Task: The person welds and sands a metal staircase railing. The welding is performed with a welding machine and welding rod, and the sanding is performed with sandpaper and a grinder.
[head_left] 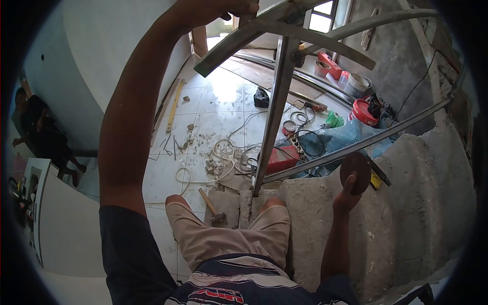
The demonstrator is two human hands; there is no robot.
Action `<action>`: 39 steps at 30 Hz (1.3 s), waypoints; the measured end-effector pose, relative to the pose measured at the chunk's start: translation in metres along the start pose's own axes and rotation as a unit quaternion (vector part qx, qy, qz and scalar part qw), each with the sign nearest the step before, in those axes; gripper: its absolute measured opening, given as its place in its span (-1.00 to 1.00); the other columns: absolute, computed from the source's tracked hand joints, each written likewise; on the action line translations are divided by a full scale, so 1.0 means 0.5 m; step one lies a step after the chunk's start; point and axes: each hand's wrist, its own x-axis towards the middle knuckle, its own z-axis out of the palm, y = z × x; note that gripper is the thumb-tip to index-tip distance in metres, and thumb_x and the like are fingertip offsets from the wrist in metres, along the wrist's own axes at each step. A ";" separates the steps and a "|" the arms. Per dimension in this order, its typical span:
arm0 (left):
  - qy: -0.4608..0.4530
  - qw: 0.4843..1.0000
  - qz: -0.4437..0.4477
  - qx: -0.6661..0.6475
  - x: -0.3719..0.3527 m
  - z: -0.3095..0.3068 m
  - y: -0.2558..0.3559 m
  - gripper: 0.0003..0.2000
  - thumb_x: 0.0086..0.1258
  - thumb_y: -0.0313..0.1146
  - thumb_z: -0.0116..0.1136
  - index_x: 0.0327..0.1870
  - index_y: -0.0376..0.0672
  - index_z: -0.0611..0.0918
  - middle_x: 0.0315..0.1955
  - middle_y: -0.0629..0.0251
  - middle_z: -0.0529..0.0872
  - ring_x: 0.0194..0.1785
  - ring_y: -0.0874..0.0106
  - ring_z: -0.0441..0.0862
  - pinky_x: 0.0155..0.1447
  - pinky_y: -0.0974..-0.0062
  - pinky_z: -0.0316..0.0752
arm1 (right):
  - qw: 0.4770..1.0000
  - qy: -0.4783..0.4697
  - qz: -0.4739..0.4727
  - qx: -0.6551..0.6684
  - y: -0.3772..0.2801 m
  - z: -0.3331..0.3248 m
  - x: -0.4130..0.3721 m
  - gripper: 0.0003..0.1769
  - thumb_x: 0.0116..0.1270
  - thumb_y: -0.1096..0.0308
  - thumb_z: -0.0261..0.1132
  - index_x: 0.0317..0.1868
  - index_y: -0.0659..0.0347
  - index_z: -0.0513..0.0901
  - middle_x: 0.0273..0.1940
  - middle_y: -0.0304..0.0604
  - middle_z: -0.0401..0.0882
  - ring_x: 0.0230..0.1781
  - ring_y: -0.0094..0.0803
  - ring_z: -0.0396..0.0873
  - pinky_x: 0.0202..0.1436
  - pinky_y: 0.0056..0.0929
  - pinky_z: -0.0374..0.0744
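My left hand (239,7) is raised at the top edge, its fingers closed at the upper part of a metal railing frame (278,96); part of the hand is cut off by the view. A curved flat metal bar (325,39) crosses the top of the frame. On the right, my right hand (347,195) holds a brown round disc (356,172), the thumb pressed on its face. Behind the disc runs the frame's slanted lower rail (351,144). The frame's upright foot comes down near my knees on the concrete step.
Concrete stairs (325,223) rise on the right. A hammer (213,208) lies by my knees. Cables (223,152), rubble and a yellow level (176,105) lie on the tiles. Buckets (363,112) stand behind the frame. Another person (43,127) sits at far left, near a white cabinet (68,223).
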 end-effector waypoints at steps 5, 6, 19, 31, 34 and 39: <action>-0.012 1.000 0.013 -0.016 0.007 -0.006 -0.020 -0.74 0.24 -0.31 0.41 -0.15 -0.28 0.72 -0.29 0.24 0.78 -0.24 0.44 0.71 -0.19 0.48 0.61 | 0.999 -0.001 0.035 -0.021 0.007 0.005 -0.010 -0.39 0.53 0.06 0.21 0.28 0.48 0.46 0.24 0.03 0.53 0.25 -0.25 0.50 0.35 -0.34 0.41; -0.016 1.000 0.016 -0.021 0.006 -0.006 -0.016 -0.72 0.24 -0.29 0.41 -0.13 -0.29 0.71 -0.27 0.23 0.78 -0.23 0.43 0.71 -0.19 0.48 0.62 | 0.999 -0.003 0.036 -0.020 0.007 0.007 -0.011 -0.39 0.53 0.06 0.21 0.27 0.49 0.47 0.24 0.03 0.53 0.25 -0.25 0.51 0.35 -0.34 0.41; -0.039 0.998 0.033 0.034 0.030 -0.010 -0.005 -0.69 0.24 -0.29 0.41 -0.12 -0.33 0.71 -0.27 0.20 0.77 -0.24 0.43 0.71 -0.21 0.49 0.63 | 0.997 -0.017 0.073 0.000 0.016 0.024 -0.036 -0.39 0.53 0.06 0.20 0.26 0.51 0.47 0.21 0.06 0.55 0.22 -0.21 0.53 0.32 -0.32 0.45; -0.008 0.999 0.039 -0.013 0.013 0.005 -0.015 -0.74 0.28 -0.29 0.39 -0.14 -0.27 0.72 -0.34 0.29 0.75 -0.27 0.48 0.68 -0.20 0.50 0.59 | 0.991 -0.032 0.131 -0.002 0.035 0.021 -0.050 -0.38 0.51 0.07 0.22 0.32 0.45 0.41 0.23 0.01 0.53 0.24 -0.25 0.50 0.33 -0.31 0.43; -0.008 0.999 0.049 -0.003 0.015 0.005 -0.020 -0.74 0.28 -0.29 0.39 -0.14 -0.27 0.72 -0.35 0.28 0.74 -0.27 0.48 0.68 -0.19 0.50 0.60 | 0.988 -0.024 0.151 -0.001 0.043 0.020 -0.051 -0.39 0.52 0.08 0.22 0.31 0.45 0.42 0.22 0.01 0.53 0.23 -0.25 0.51 0.33 -0.31 0.43; -0.002 0.998 0.050 -0.024 0.017 0.008 -0.027 -0.76 0.28 -0.29 0.40 -0.18 -0.28 0.72 -0.35 0.28 0.74 -0.27 0.48 0.68 -0.17 0.51 0.62 | 0.988 -0.006 0.152 -0.008 0.039 0.037 -0.056 -0.37 0.48 0.04 0.27 0.25 0.49 0.52 0.19 0.05 0.59 0.20 -0.24 0.56 0.31 -0.32 0.46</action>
